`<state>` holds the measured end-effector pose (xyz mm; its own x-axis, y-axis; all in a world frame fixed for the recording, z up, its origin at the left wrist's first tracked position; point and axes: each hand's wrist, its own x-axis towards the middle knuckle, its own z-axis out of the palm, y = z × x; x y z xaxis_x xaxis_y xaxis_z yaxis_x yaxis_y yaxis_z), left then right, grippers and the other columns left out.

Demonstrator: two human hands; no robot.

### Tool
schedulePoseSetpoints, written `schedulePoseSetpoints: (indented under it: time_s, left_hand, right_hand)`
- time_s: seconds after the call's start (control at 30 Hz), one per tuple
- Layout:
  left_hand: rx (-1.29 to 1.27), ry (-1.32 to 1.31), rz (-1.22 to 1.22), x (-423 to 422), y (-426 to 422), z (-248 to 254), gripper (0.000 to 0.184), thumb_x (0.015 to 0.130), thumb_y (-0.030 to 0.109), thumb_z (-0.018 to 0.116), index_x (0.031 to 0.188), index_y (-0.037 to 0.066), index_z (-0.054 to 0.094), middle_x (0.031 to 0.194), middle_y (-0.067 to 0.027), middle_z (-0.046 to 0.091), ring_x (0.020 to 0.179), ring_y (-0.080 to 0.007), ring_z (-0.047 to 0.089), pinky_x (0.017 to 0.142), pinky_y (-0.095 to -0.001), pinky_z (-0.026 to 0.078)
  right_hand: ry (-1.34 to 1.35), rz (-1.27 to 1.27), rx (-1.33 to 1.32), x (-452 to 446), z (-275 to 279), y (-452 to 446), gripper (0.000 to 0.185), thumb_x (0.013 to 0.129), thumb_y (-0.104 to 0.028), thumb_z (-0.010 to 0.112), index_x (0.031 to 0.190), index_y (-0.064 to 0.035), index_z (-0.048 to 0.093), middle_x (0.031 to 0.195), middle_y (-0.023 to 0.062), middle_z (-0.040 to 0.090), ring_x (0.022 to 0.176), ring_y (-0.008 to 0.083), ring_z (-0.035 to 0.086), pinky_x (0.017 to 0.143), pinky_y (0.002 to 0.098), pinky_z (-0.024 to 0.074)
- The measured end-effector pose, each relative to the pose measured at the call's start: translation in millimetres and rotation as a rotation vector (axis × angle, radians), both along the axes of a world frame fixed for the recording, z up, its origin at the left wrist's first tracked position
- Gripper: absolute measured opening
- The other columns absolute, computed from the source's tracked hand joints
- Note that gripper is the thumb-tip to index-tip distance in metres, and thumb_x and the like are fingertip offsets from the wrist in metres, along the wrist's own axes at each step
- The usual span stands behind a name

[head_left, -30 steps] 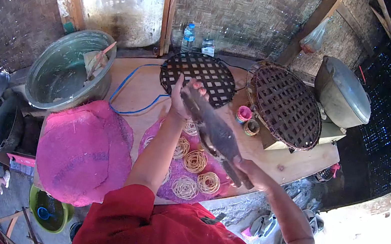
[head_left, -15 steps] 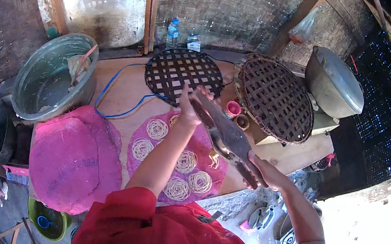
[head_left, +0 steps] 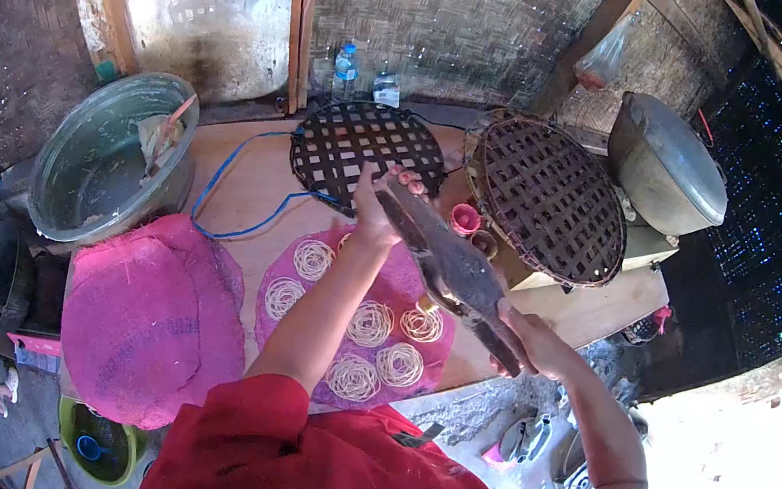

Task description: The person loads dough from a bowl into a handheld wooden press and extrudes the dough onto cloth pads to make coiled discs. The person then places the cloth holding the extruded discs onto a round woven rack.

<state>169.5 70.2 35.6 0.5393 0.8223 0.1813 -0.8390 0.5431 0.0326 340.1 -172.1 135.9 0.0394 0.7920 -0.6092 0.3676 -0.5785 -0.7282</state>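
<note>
Both of my hands grip a long dark wooden dough press (head_left: 454, 264), which I hold slantwise in the air above the table. My left hand (head_left: 378, 207) is closed round its upper left end. At the lower right end, my right hand (head_left: 535, 343) is wrapped round the handles. Under the press lies a round pink cloth (head_left: 299, 373) bearing several coils of thin pale dough strands. A pale tip shows below the middle of the press, just over one dough coil (head_left: 421, 326). Another dough coil (head_left: 369, 323) lies to its left.
At left are a large green basin (head_left: 100, 226) and a stack of pink cloths (head_left: 151, 330). Behind my hands sit a black woven tray (head_left: 365, 145), a red cup (head_left: 464, 219) and a larger woven tray (head_left: 554, 203). A metal pot (head_left: 670, 170) stands at back right.
Loose strands under the press have become a rounder coil on the pink cloth. Both hands keep their grip, and the press has barely shifted.
</note>
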Motion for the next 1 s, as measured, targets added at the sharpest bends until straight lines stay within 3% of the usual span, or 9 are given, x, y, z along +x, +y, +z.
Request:
schedulePoseSetpoints:
  time_s: [0.17,0.33,0.43,0.47,0.57,0.7,0.73,0.97,1.0]
  left_hand:
    - [-0.041,0.042,0.053,-5,-14,-10,0.050,0.092,0.056,0.025,0.077,0.012,0.044,0.069,-0.0027,0.047,0.069,-0.0224,0.049,0.065,-0.0370,0.043]
    - [-0.120,0.059,0.063,17,-16,-29,0.051,0.091,0.057,0.028,0.073,0.013,0.045,0.066,-0.0031,0.047,0.068,-0.0223,0.049,0.064,-0.0357,0.041]
    - [-0.043,0.006,0.045,14,7,-53,0.050,0.091,0.057,0.030,0.073,0.013,0.045,0.066,-0.0028,0.047,0.067,-0.0215,0.049,0.064,-0.0358,0.041]
    - [-0.070,0.144,0.087,4,-2,-36,0.042,0.094,0.048,0.029,0.073,0.016,0.047,0.063,0.0026,0.047,0.063,-0.0171,0.049,0.062,-0.0355,0.040]
    - [-0.080,0.202,0.097,-14,0,-31,0.041,0.093,0.047,0.033,0.072,0.016,0.048,0.062,0.0022,0.047,0.063,-0.0171,0.049,0.064,-0.0341,0.038]
    - [0.064,0.126,0.122,-18,18,-2,0.045,0.092,0.051,0.035,0.081,0.009,0.049,0.066,-0.0017,0.048,0.068,-0.0208,0.050,0.070,-0.0358,0.041]
    - [-0.077,0.036,0.007,-25,18,9,0.045,0.093,0.050,0.034,0.081,0.009,0.049,0.066,-0.0014,0.049,0.067,-0.0198,0.050,0.071,-0.0360,0.041]
    - [0.006,0.020,0.156,-29,53,-46,0.045,0.092,0.052,0.034,0.075,0.013,0.049,0.063,0.0007,0.048,0.062,-0.0168,0.050,0.069,-0.0350,0.041]
    - [0.070,0.003,0.207,-32,57,-43,0.034,0.091,0.042,0.040,0.075,0.014,0.050,0.064,0.0025,0.050,0.062,-0.0153,0.052,0.065,-0.0342,0.044]
  right_hand:
    - [0.119,0.008,-0.029,4,-1,-11,0.071,0.088,-0.067,0.035,0.087,-0.0008,0.060,0.062,0.0080,0.060,0.048,0.0148,0.058,0.042,0.0254,0.0457]
    - [-0.004,-0.012,-0.030,13,-3,-9,0.068,0.088,-0.066,0.038,0.084,-0.0022,0.061,0.061,0.0054,0.058,0.048,0.0130,0.057,0.042,0.0247,0.0440]
    - [0.003,0.004,-0.023,16,-40,4,0.067,0.089,-0.065,0.036,0.089,-0.0022,0.059,0.065,0.0067,0.060,0.052,0.0149,0.059,0.046,0.0264,0.0477]
    - [0.051,0.013,-0.034,13,-47,7,0.067,0.088,-0.066,0.036,0.090,-0.0021,0.059,0.066,0.0070,0.060,0.054,0.0157,0.060,0.048,0.0267,0.0493]
    - [0.116,-0.005,-0.043,0,-59,14,0.067,0.088,-0.066,0.036,0.088,-0.0035,0.059,0.064,0.0042,0.056,0.053,0.0119,0.056,0.046,0.0252,0.0459]
    - [0.470,0.035,-0.070,19,-56,33,0.065,0.090,-0.064,0.032,0.112,-0.0047,0.050,0.081,0.0106,0.061,0.064,0.0179,0.062,0.051,0.0301,0.0510]
    - [0.402,0.073,-0.058,18,-48,39,0.064,0.091,-0.064,0.030,0.111,-0.0062,0.049,0.076,0.0097,0.061,0.060,0.0174,0.061,0.049,0.0292,0.0504]
    - [0.132,0.108,-0.092,5,-46,77,0.056,0.091,-0.063,0.030,0.107,-0.0119,0.048,0.065,0.0062,0.058,0.047,0.0139,0.056,0.041,0.0258,0.0458]
    - [0.112,0.126,-0.084,4,-44,83,0.056,0.091,-0.063,0.031,0.107,-0.0109,0.048,0.064,0.0058,0.057,0.048,0.0133,0.056,0.041,0.0253,0.0457]
